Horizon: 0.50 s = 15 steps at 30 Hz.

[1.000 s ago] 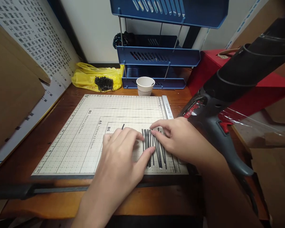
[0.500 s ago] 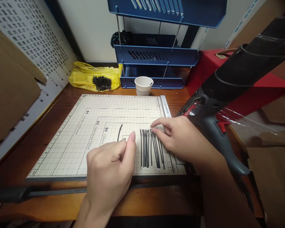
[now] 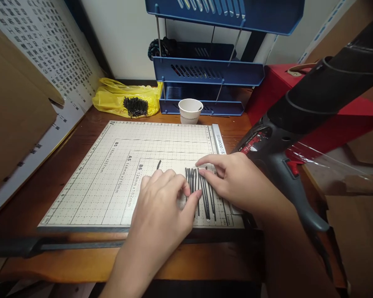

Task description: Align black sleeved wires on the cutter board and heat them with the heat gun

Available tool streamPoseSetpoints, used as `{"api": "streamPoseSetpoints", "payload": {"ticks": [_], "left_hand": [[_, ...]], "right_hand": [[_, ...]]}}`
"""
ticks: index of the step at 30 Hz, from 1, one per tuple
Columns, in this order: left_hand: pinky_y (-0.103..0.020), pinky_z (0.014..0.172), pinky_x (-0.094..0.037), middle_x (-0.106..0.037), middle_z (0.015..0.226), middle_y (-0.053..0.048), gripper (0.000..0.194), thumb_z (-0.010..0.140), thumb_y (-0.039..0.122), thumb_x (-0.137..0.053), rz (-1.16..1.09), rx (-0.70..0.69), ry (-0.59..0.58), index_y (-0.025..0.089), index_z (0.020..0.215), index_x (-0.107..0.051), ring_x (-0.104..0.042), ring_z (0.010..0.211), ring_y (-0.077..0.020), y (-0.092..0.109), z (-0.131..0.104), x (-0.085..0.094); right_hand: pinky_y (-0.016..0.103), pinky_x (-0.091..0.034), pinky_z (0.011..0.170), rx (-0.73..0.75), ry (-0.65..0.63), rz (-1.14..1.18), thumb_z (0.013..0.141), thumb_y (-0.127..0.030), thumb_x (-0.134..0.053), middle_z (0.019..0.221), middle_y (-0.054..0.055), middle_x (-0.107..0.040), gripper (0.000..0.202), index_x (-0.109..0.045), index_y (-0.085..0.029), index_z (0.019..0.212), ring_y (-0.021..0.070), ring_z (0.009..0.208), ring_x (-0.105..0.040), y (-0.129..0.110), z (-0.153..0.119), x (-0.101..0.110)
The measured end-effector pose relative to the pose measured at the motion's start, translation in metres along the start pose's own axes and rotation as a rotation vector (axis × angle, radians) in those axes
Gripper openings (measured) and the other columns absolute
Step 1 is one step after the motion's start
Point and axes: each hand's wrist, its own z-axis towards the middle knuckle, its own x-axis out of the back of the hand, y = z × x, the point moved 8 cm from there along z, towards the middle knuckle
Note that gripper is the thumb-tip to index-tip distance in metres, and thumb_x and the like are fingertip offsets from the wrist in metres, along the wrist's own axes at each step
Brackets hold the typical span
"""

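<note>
Several short black wires (image 3: 207, 194) with bare silvery ends lie side by side on the gridded paper-trimmer board (image 3: 90, 174). My left hand (image 3: 166, 200) is over the left part of the row. Its thumb and index finger are apart, with wires between and beneath them, and its other fingers are curled. At the row's far end, my right hand (image 3: 236, 176) rests with thumb and index tips slightly parted by the wire tops; nothing shows held between them. A single black wire (image 3: 158, 164) lies apart to the left, partly hidden by my left hand.
Behind the board stand a white paper cup (image 3: 190, 112), blue tiered trays (image 3: 208, 72) and a yellow plastic bag (image 3: 112, 97) with a pile of black wires (image 3: 135, 106). On the right are a heat gun (image 3: 276, 136) and red box (image 3: 354, 120). The trimmer's arm (image 3: 81, 246) crosses the front.
My left hand has moved right from beside the lone wire onto the row, and its thumb and index finger have spread. My right hand has stayed nearly still. The view has shifted slightly.
</note>
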Motion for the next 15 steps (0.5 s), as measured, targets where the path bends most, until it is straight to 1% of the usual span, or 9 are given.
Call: {"api": "streamPoseSetpoints", "payload": {"ticks": [5,10,15], "left_hand": [[-0.038,0.071,-0.030,-0.060,0.073,0.001,0.028,0.090,0.033,-0.068,-0.017,0.009,-0.013,0.021,0.070,-0.052,-0.050,0.075,-0.0214,-0.0018,0.0013,-0.0010],[-0.038,0.073,-0.028,-0.062,0.074,0.002,0.027,0.090,0.034,-0.069,-0.008,0.004,-0.003,0.021,0.071,-0.054,-0.051,0.076,-0.0209,-0.0009,0.0001,0.0000],[-0.037,0.074,-0.026,-0.063,0.076,0.002,0.027,0.090,0.038,-0.069,-0.002,0.012,0.001,0.022,0.075,-0.055,-0.052,0.079,-0.0211,-0.0009,-0.0013,0.0008]], "right_hand": [[0.028,-0.028,0.061,-0.004,-0.008,-0.011,0.090,-0.031,-0.056,0.055,-0.004,-0.050,0.022,-0.076,-0.027,0.097,0.0109,0.056,-0.041,-0.0015,-0.0002,-0.0008],[0.028,-0.026,0.060,-0.012,0.006,-0.031,0.089,-0.031,-0.057,0.054,-0.004,-0.049,0.020,-0.076,-0.028,0.091,0.0106,0.054,-0.039,-0.0025,0.0006,-0.0003],[0.028,-0.024,0.060,-0.027,-0.002,-0.055,0.088,-0.032,-0.057,0.054,-0.004,-0.049,0.020,-0.075,-0.028,0.092,0.0106,0.053,-0.038,-0.0021,0.0016,-0.0013]]}}
